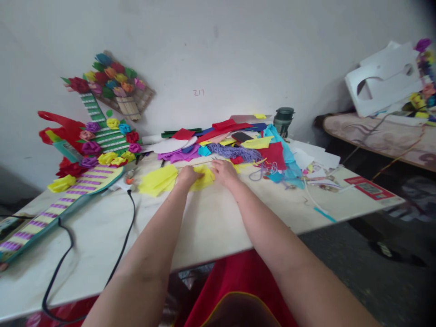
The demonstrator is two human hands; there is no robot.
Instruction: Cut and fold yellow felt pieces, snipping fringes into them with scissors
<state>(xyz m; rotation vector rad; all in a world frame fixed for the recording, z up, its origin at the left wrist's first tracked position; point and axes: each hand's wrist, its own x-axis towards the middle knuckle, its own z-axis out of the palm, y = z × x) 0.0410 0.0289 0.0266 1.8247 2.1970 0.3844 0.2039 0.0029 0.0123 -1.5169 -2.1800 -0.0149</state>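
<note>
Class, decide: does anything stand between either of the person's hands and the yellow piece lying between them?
Nothing visible does. The left hand and right hand are both at the yellow piece; the purple yarn lies beyond, out of the way.

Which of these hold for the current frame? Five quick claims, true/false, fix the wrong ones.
1. The left hand and right hand are both at a yellow sheet. True.
2. The lavender yarn lies left of the left hand. False: the lavender yarn lies beyond the right hand, in the pile of coloured sheets.
3. A dark lidded cup stands toward the back of the table. True.
4. The black cable runs right of the right forearm. False: the black cable is on the left side.
5. Flowers decorate the striped piece at the left. True.
</note>
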